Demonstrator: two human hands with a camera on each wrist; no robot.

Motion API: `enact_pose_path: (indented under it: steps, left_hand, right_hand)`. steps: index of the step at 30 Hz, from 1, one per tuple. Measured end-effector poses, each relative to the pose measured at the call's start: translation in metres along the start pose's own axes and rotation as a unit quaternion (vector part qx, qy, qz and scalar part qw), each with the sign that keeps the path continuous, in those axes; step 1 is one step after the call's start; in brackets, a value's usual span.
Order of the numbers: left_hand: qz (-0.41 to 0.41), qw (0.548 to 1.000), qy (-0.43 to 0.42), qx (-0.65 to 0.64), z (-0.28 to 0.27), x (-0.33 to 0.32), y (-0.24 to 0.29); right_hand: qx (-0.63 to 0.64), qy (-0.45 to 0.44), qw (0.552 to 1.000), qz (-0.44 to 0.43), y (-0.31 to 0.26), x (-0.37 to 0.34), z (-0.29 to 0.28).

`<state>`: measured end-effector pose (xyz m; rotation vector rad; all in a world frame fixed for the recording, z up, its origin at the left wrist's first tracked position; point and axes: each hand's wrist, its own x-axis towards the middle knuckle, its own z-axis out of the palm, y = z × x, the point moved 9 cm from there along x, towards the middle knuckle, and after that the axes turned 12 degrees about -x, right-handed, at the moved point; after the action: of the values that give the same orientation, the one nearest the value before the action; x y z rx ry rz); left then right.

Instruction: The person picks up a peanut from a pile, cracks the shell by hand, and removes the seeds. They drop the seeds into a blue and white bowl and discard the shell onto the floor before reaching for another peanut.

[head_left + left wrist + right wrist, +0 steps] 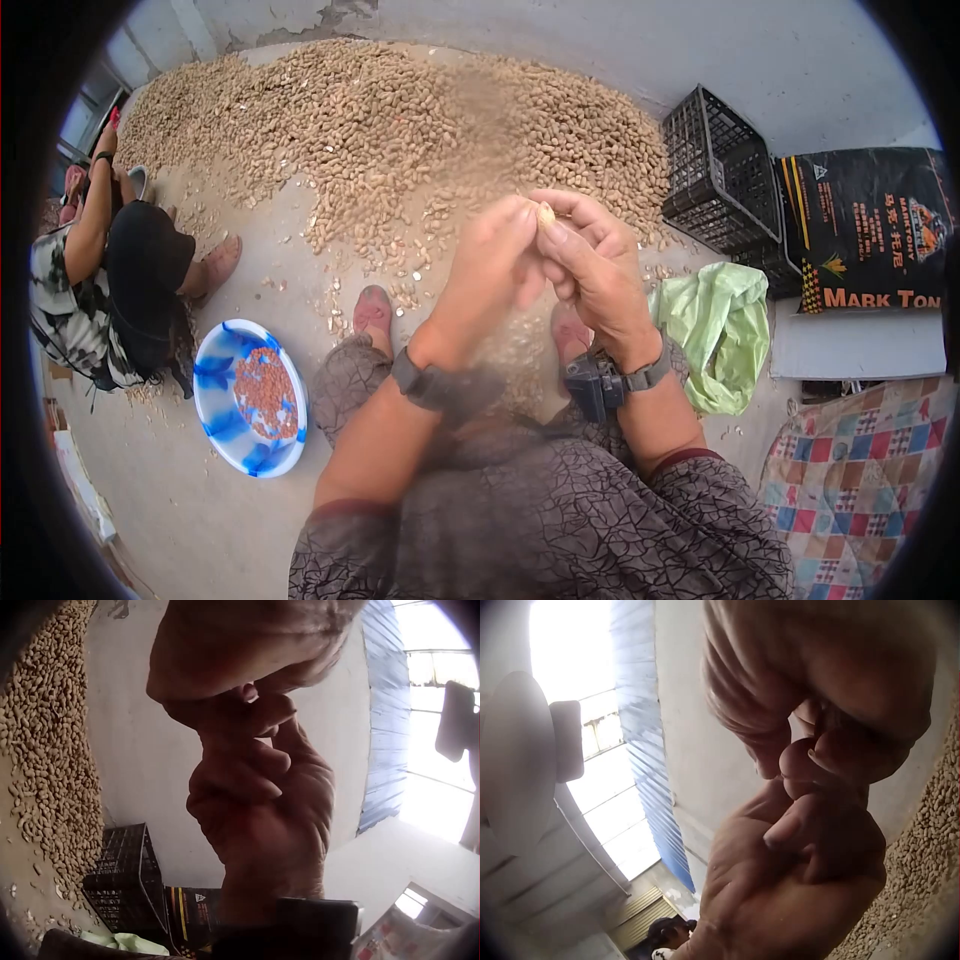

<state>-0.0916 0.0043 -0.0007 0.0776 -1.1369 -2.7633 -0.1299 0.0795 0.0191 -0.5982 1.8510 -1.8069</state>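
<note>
Matt and rough, the shells were massed in the peanut heap (pixel 380 130)! Glossy, smooth plastic was flaunted by the basin (pixel 213 405); hard plastic was latticed into the crate (pixel 712 160); thin, crinkled, shiny plastic was shown by the bag (pixel 712 340). Matt cloth was seen in the checked cover (pixel 850 490), flaking paint on the wall (pixel 600 50).

One held peanut (pixel 545 216), one heap (pixel 370 120), one blue-and-white basin (pixel 218 372), one green bag (pixel 700 310)

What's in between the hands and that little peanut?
Nothing that shows: the right hand already pinches the peanut at its fingertips, and the left hand is right beside it.
</note>
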Motion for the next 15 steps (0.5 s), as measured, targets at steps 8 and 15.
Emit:
enact_pose_path:
  steps: [8,15]
  left_hand:
    - [-0.011,0.994,-0.065,-0.085,0.014,-0.004,0.006]
    - [-0.012,0.999,-0.052,0.006,0.012,-0.004,0.007]
  right_hand:
    - [0.034,-0.04,0.999,-0.008,-0.006,-0.004,0.003]
    - [0.055,-0.042,0.998,-0.004,-0.006,-0.005,0.003]
